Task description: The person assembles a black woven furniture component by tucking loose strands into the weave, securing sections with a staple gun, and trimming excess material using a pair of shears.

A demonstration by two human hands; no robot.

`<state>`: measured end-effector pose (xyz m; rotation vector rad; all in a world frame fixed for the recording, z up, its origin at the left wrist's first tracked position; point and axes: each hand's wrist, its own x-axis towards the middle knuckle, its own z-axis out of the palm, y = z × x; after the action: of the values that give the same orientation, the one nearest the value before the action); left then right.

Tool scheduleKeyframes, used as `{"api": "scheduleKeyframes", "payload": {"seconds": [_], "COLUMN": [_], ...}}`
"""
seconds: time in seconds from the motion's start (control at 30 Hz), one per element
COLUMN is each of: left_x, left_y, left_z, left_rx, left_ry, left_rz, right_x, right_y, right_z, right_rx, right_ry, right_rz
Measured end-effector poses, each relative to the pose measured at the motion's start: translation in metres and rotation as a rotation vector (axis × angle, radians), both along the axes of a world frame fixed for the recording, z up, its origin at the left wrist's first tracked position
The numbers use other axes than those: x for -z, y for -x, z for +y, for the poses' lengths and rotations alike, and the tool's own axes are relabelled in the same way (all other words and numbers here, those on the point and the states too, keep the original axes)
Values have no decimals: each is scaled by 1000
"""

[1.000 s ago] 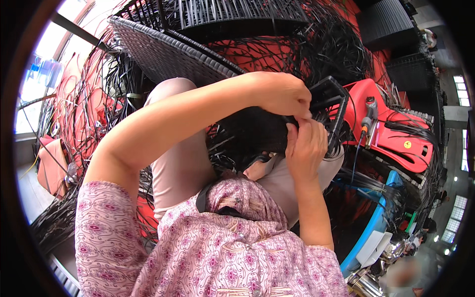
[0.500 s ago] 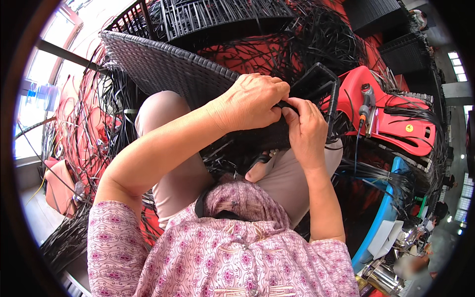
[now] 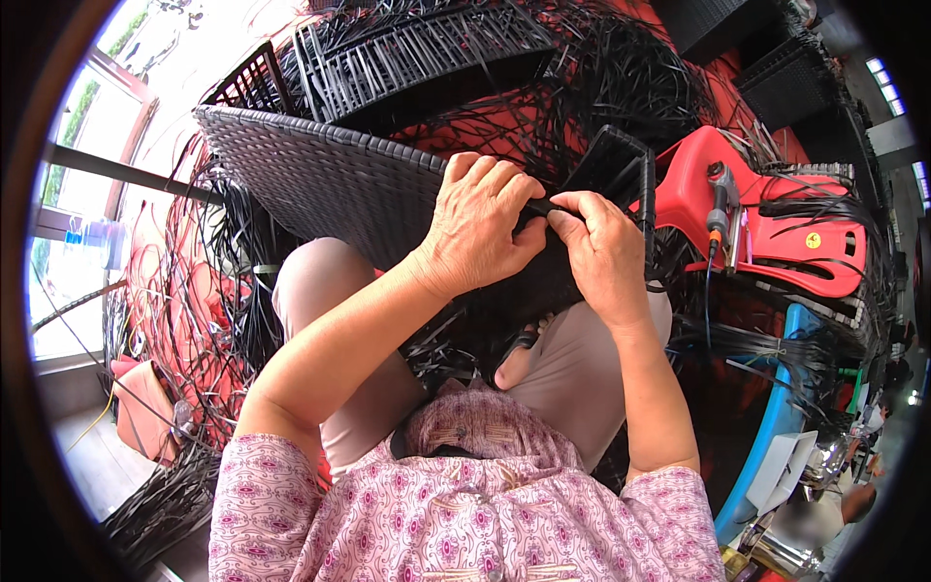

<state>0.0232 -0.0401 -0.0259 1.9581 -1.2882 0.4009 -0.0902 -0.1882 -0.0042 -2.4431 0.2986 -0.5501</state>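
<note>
A dark woven panel, part of a wicker-like piece of furniture, leans across in front of my knees. My left hand is at its near right end, fingers bent and closed around a black strip. Close beside it, my right hand pinches the same strip between thumb and fingertips. Only a short stretch of the strip shows between the hands; its ends are hidden. Behind my right hand stands a black-wrapped frame, bent at a corner.
Black strips lie tangled over the red floor covering. A slatted black frame stands at the back. To the right, a red plastic stool carries a corded hand tool. A blue basin stands lower right.
My left hand has turned more upright, its forearm lower and steeper. Both hands remain closed at the strip. The view has shifted slightly.
</note>
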Motion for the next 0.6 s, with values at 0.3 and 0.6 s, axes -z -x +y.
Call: {"api": "scheduleKeyframes", "payload": {"seconds": [0.3, 0.6], "left_x": [-2, -3], "left_y": [-11, -17], "left_z": [-17, -22], "left_rx": [11, 13], "left_ry": [12, 7], "left_rz": [12, 3], "right_x": [-24, -14], "right_y": [-6, -19], "right_z": [-37, -40], "right_rx": [-110, -124], "right_ry": [-256, -60], "right_rz": [274, 197]}}
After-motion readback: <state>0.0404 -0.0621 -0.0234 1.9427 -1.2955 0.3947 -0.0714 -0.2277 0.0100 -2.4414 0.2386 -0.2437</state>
